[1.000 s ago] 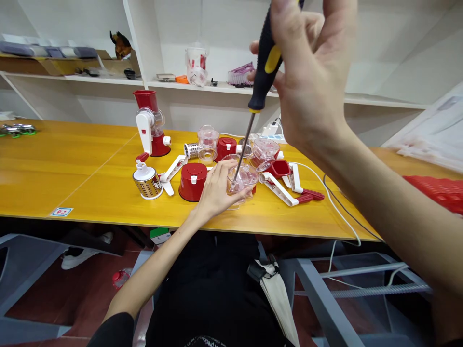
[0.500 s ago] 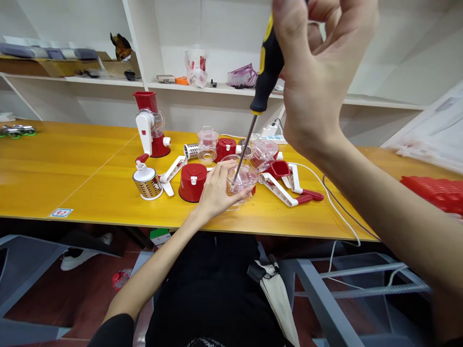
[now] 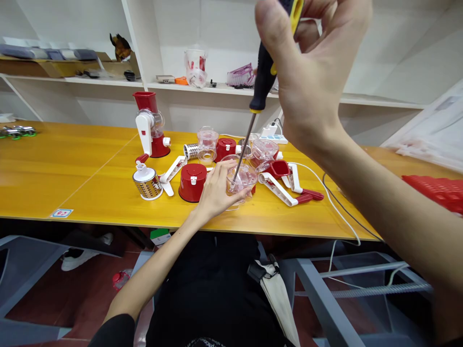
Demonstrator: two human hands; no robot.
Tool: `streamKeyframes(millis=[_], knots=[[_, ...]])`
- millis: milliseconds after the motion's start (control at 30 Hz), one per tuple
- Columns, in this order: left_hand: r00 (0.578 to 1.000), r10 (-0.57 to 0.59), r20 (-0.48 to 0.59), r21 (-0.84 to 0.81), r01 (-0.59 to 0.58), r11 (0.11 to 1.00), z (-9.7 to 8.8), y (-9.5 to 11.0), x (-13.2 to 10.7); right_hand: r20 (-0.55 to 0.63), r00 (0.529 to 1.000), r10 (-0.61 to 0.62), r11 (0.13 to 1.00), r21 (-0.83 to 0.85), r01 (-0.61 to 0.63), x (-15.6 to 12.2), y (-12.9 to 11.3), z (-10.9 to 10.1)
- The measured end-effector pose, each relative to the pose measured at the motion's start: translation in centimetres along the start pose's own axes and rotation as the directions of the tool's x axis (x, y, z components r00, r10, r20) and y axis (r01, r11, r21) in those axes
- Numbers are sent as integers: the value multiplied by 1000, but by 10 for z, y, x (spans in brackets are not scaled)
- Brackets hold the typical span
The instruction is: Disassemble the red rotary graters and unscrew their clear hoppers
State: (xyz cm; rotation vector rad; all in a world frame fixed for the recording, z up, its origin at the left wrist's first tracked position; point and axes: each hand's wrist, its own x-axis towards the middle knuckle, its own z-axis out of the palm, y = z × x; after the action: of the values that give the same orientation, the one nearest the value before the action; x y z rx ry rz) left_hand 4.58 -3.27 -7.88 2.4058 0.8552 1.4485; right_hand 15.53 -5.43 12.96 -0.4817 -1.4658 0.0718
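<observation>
Nearest: we note the right hand [image 3: 314, 72] high above the desk, thumb and fingers pinching the handle of a black-and-yellow screwdriver with a steel shaft [image 3: 263, 79]. The shaft slants down into a clear plastic, bowl-shaped housing [image 3: 248, 179]; we cannot tell what its tip meets. Housing lies by the near edge of the yellow wooden desk [image 3: 90, 193]. Left hand [image 3: 217, 188] on its left side: fingers close together, thumb spread apart. Along that edge we see, leftward, a round red plastic base [image 3: 191, 184] and a perforated metal drum with white cap [image 3: 148, 188]; rightward, a red-gripped white crank arm [image 3: 278, 190]. Toward the far edge, a red-and-white rotary grater [image 3: 145, 131] stands upright.
</observation>
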Motion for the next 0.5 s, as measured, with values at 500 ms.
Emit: streamKeyframes(millis=[500], knots=[[1000, 3, -7, -12, -3, 1000, 0, 0, 1, -19, 1000, -14, 989, 150, 16, -2, 1, 6]])
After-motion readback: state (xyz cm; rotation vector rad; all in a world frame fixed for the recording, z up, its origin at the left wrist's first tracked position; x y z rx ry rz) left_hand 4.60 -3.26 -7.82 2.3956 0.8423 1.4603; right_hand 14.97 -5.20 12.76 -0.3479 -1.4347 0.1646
